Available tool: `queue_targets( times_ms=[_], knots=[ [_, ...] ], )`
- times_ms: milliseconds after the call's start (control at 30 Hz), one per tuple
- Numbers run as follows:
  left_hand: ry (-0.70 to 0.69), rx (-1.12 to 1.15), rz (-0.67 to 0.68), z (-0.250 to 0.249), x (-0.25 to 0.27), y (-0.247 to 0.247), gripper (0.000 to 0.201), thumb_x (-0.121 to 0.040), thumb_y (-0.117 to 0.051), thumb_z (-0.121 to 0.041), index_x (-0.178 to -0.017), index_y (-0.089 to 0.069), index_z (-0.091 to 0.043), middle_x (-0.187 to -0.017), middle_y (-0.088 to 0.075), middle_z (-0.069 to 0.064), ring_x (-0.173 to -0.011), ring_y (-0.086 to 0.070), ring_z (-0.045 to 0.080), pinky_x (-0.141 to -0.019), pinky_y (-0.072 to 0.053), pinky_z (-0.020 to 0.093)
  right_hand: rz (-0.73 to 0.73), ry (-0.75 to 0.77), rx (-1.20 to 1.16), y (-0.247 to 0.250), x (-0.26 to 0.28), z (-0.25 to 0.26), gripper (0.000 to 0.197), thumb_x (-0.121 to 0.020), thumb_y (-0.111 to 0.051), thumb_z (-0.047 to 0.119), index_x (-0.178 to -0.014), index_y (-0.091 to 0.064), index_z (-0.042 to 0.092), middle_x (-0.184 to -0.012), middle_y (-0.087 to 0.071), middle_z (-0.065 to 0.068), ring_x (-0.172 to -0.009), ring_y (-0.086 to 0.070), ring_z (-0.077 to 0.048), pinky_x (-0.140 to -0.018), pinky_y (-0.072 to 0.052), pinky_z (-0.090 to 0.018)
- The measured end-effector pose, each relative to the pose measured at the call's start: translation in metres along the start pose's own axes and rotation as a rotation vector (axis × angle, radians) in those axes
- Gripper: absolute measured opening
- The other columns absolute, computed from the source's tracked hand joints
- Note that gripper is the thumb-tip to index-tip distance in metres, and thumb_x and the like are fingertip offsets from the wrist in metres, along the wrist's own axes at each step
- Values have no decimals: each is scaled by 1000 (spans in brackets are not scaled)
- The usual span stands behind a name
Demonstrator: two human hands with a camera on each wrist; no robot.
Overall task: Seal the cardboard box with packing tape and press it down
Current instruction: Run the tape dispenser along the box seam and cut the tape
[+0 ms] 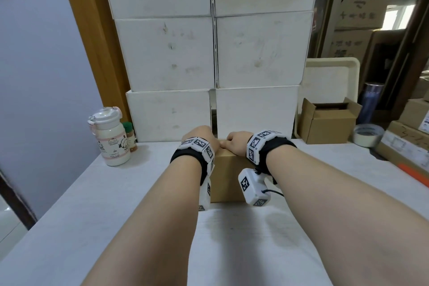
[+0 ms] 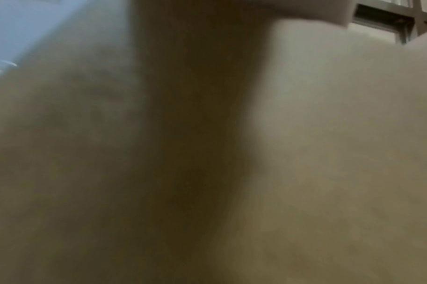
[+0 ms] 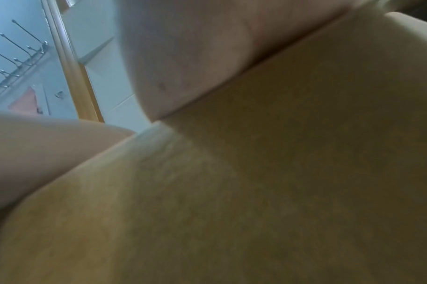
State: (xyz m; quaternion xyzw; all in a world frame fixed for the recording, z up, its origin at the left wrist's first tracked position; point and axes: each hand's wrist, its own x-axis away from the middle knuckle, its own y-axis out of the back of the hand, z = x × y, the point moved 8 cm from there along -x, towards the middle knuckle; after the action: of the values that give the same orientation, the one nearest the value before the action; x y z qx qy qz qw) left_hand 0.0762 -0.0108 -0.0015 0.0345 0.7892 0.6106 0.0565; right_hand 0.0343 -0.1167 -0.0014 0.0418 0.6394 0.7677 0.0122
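A small brown cardboard box (image 1: 226, 174) sits on the white table (image 1: 116, 204), near the stack of white boxes (image 1: 213, 53). The left hand (image 1: 200, 136) and right hand (image 1: 236, 140) rest on its far top edge. I cannot tell how the fingers lie

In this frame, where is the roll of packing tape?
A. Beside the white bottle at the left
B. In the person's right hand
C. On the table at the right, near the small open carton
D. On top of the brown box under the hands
C: the roll of packing tape sits on the table just right of the small open carton, while both hands rest on the brown box.
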Motion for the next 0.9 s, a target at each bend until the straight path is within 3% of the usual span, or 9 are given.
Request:
queue_targets(
  times_ms=[133, 300, 533, 700, 833, 900],
  knots=[
    [-17, -27, -33, 2, 3, -3, 32, -93, -43, -32, -117, -61, -18, -121, -61, 7, -118, -49, 26, -96, -36, 36, -41, -4, -12, -3, 0, -1, 47, -99, -33, 44, -121, -57, 10, -124, -58, -14, -116, -51, -30, -96, -39, -37],
    [-61, -37, -73, 4, 8, -12, 42, -96, -28, -37, -117, -59, -18, -120, -63, 9, -114, -53, 26, -96, -34, 38, -86, -36, -31, -6, -1, -5, 45, -98, -29, 44, -128, -52, 20, -126, -52, -10, -123, -42, -28, -97, -41, -45],
    [-51, -27, -48, 3, 1, -16, 48, -94, -29, -48, -117, -62, -21, -119, -64, 5, -114, -53, 26, -97, -33, 39, -81, -34, -99, -8, -10, -12, 38, -99, -30, 20, -134, -44, 18, -133, -50, -10, -125, -42, -29, -99, -39, -44],
    [-46, -54, -55, -1, -3, -15, 48, -95, -29, -49, -114, -63, -22, -116, -65, 5, -113, -52, 25, -99, -32, 40, -136, -38, -278, 12, -8, -33, 47, -102, -28, 34, -144, -31, 14, -140, -47, -16, -127, -46, -34, -104, -38, -43],
    [-66, -54, -56, -6, -6, -16, 47, -95, -29, -47, -110, -64, -20, -110, -66, 5, -109, -53, 25, -98, -32, 39, -127, -138, -181, 20, -8, -70, 40, -99, -30, 18, -136, -39, 9, -126, -56, -19, -110, -56, -35, -93, -47, -41],
    [-69, -57, -59, -7, -7, -15, 47, -95, -29, -46, -109, -64, -19, -108, -66, 6, -106, -54, 25, -95, -33, 38, -96, -172, -96, 20, -4, -80, 40, -94, -37, 10, -133, -41, 5, -119, -59, -19, -94, -58, -32, -78, -48, -35]
  ],
)
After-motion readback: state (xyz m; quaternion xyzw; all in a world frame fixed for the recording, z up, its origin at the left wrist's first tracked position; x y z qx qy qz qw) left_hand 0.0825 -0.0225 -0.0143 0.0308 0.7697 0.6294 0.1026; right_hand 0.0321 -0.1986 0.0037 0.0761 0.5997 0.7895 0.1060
